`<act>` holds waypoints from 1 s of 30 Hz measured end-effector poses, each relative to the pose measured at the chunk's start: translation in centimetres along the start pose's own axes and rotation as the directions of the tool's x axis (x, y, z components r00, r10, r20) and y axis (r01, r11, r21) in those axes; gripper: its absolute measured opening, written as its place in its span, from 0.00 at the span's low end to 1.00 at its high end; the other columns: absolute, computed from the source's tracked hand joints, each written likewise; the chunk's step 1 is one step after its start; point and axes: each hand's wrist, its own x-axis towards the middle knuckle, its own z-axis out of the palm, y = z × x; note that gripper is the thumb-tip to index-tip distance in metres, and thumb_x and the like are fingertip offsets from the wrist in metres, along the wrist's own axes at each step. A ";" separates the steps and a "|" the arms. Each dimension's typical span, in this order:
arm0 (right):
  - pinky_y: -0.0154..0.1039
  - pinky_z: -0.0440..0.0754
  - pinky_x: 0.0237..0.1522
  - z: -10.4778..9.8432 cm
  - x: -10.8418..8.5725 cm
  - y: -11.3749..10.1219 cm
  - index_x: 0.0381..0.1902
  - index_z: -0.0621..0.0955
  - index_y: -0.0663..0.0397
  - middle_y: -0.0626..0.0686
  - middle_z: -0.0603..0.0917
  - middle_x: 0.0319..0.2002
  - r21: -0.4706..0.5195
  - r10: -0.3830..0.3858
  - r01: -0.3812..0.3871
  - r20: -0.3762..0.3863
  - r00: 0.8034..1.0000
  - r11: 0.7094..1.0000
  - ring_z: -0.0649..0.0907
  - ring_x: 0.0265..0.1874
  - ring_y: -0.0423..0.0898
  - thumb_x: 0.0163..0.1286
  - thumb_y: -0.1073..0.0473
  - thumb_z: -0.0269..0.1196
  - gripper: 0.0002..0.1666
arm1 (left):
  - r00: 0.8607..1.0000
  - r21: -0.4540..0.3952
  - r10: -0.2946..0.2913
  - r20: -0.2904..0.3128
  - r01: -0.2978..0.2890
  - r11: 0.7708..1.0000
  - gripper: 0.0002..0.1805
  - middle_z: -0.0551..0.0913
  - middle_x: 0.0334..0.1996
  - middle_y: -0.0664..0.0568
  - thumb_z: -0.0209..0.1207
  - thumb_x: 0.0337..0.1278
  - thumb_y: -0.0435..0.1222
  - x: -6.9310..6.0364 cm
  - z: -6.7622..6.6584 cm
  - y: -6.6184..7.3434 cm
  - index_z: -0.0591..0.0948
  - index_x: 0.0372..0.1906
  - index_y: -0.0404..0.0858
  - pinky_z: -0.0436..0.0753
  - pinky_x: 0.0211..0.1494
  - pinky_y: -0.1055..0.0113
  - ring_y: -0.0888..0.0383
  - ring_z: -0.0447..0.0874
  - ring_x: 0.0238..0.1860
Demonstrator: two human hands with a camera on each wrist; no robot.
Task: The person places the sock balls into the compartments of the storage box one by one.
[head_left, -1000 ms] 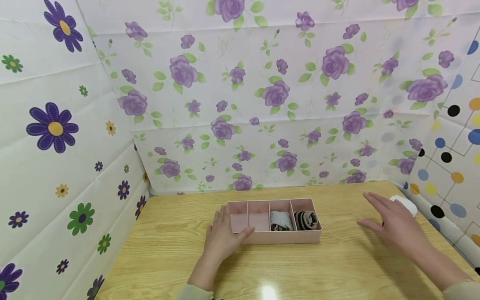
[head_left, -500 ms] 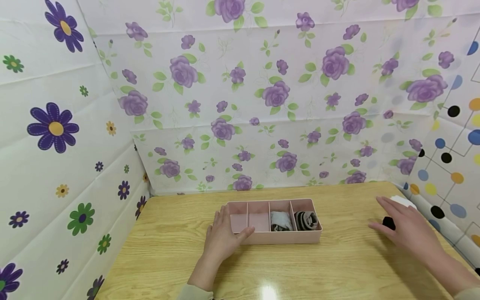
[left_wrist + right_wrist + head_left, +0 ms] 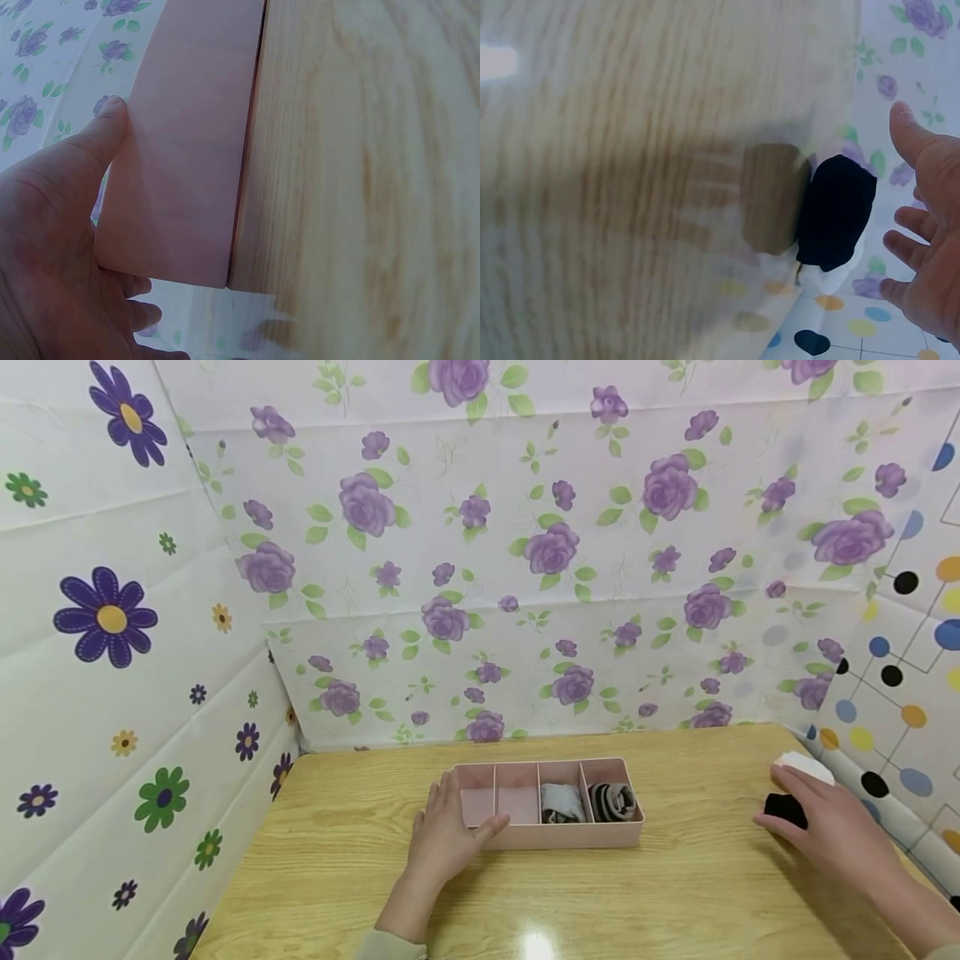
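Note:
A pink box (image 3: 562,836) with several compartments stands on the table; its two right compartments hold a grey rolled cloth (image 3: 562,801) and a striped rolled one (image 3: 613,801). The left hand (image 3: 447,839) rests around the box's left end, thumb at the front wall; the left wrist view shows this hand (image 3: 60,225) against the pink wall (image 3: 180,150). At the right, the right hand (image 3: 843,835) is spread beside a black bundle (image 3: 785,810), with a white bundle (image 3: 806,766) behind. In the right wrist view a gap separates the hand (image 3: 937,225) from the black bundle (image 3: 837,212).
The wooden table (image 3: 360,860) reflects a bright spot near its front. Flowered sheets (image 3: 450,568) hang behind and at the left, and a dotted sheet (image 3: 915,710) borders the right edge.
The right hand has moved to the right and slightly down, and the black bundle has come into sight between its thumb and fingers. The left hand and the box have stayed in place.

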 end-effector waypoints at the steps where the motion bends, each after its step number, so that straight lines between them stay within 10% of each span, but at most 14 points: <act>1: 0.72 0.83 0.47 0.1 0.0 0.1 0.71 0.78 0.73 0.74 0.85 0.60 -0.001 -0.001 0.001 -0.001 1.000 1.000 0.85 0.51 0.76 0.62 0.47 0.84 0.50 | 1.000 -0.002 0.001 0.000 -0.001 1.000 0.68 0.53 0.88 0.33 0.66 0.64 0.72 0.0 0.0 0.0 0.52 0.90 0.33 0.55 0.80 0.21 0.31 0.51 0.86; 23: 0.74 0.81 0.51 1.4 -1.5 2.8 0.82 0.73 0.61 0.79 0.77 0.69 -0.050 0.115 -0.109 0.132 0.984 0.993 0.82 0.56 0.79 0.68 0.29 0.75 0.59 | 1.000 0.001 0.004 0.005 -0.004 1.000 0.69 0.53 0.88 0.34 0.63 0.63 0.75 0.3 0.1 -0.2 0.51 0.90 0.33 0.55 0.81 0.22 0.31 0.51 0.87; 30: 0.79 0.78 0.52 1.0 -1.6 2.7 0.75 0.76 0.71 0.84 0.74 0.68 -0.037 0.145 -0.140 0.205 0.968 0.989 0.77 0.59 0.86 0.69 0.29 0.75 0.58 | 1.000 -0.007 -0.006 0.005 0.006 1.000 0.66 0.53 0.88 0.34 0.66 0.65 0.71 0.2 0.2 -0.3 0.52 0.90 0.34 0.54 0.81 0.23 0.31 0.50 0.87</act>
